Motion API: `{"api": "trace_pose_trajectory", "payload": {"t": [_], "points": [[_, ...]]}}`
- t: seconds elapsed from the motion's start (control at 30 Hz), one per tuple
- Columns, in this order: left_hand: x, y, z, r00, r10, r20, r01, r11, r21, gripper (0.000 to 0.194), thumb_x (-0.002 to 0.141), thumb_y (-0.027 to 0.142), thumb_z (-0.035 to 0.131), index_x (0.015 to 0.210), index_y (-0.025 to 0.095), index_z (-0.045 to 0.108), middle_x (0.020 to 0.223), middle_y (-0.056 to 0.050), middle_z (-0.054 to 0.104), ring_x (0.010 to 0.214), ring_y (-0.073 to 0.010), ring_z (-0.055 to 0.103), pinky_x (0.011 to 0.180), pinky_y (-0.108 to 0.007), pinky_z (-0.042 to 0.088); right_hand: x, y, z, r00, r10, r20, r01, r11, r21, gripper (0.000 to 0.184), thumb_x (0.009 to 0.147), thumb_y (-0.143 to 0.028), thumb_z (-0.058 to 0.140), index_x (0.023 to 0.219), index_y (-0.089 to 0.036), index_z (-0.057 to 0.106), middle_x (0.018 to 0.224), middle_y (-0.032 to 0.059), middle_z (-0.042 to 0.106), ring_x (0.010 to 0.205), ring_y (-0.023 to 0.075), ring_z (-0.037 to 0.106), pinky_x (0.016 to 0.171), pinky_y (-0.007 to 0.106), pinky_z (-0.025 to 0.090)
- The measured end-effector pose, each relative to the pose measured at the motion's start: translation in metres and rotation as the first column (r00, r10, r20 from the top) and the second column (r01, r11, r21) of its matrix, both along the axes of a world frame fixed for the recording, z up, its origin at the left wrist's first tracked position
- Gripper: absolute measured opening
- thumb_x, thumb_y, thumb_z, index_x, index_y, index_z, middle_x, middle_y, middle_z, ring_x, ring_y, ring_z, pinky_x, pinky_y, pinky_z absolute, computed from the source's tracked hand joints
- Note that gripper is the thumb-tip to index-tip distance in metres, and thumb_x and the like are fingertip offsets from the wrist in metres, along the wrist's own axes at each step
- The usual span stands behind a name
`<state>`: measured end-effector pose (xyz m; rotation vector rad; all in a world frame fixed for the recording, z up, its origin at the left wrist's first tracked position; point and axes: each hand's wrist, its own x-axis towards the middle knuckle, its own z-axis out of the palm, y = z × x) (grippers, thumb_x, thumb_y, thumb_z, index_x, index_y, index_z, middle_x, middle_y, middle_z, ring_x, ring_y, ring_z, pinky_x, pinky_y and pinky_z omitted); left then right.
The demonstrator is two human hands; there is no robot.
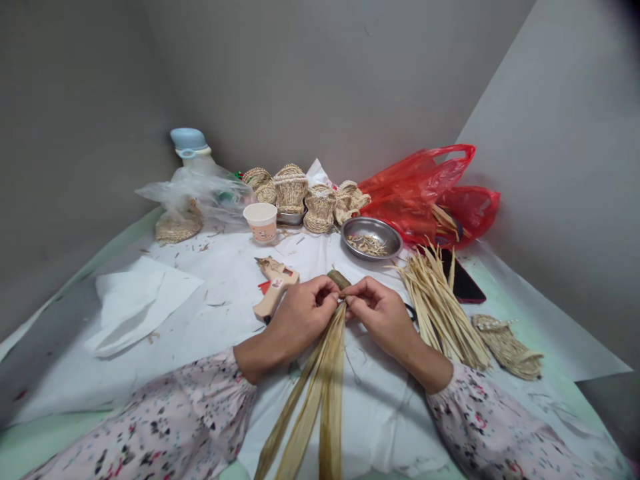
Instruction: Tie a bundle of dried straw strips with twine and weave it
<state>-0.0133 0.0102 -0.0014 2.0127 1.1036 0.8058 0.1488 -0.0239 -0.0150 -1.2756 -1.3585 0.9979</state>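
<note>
two floral sleeves (140, 420) lie nearest us, and we count three long dried husk strips (323, 400) running up to one small wound bundle (339, 279). the left grip (300, 319) and right grip (381, 317) are both clenched on the strips at that bundle's base, held above a white sheet (380, 413). just beside the left grip lies one hot glue gun (275, 288); right of the right grip, one loose pile of pale strips (440, 313). farther off we note one steel bowl (373, 237), one paper cup (261, 222) and six woven sandal pieces (290, 189).
</note>
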Motion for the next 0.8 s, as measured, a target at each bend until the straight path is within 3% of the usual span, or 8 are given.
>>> {"api": "trace_pose_trajectory", "payload": {"t": [0.27,0.53,0.8], "points": [[-0.0001,-0.0026,0.0013,0.999,-0.008,0.032,0.008,1.000,0.004,0.014,0.085,0.024,0.048,0.083,0.019,0.061,0.069,0.002,0.064,0.062,-0.0126,0.057,0.056,-0.022,0.041,0.0002,0.0000,-0.0002,1.000,0.007,0.005,-0.007,1.000,0.012,0.003,0.079,-0.018,0.058,0.080,-0.018,0.061,0.073,0.0007,0.065,0.062,0.0138,0.065,0.061,0.025,0.051],[0.0010,-0.0011,-0.0006,0.998,0.010,-0.065,-0.004,0.996,0.086,0.014,0.083,0.023,0.051,0.079,0.019,0.064,0.068,0.002,0.065,0.058,-0.0118,0.054,0.055,-0.023,0.037,0.0008,-0.0001,-0.0011,1.000,0.011,0.027,-0.011,1.000,0.013,0.004,0.079,-0.017,0.058,0.081,-0.017,0.062,0.073,0.0016,0.066,0.063,0.0144,0.064,0.061,0.026,0.051],[0.0005,-0.0007,-0.0002,0.998,0.006,-0.064,-0.003,0.999,0.048,0.017,0.084,0.024,0.049,0.081,0.018,0.065,0.066,0.002,0.064,0.058,-0.0110,0.053,0.056,-0.022,0.036,0.0007,0.0011,-0.0036,0.999,0.008,0.037,-0.009,1.000,0.016,0.004,0.079,-0.018,0.058,0.081,-0.017,0.062,0.074,0.0020,0.065,0.063,0.0150,0.064,0.061,0.027,0.051]]}}
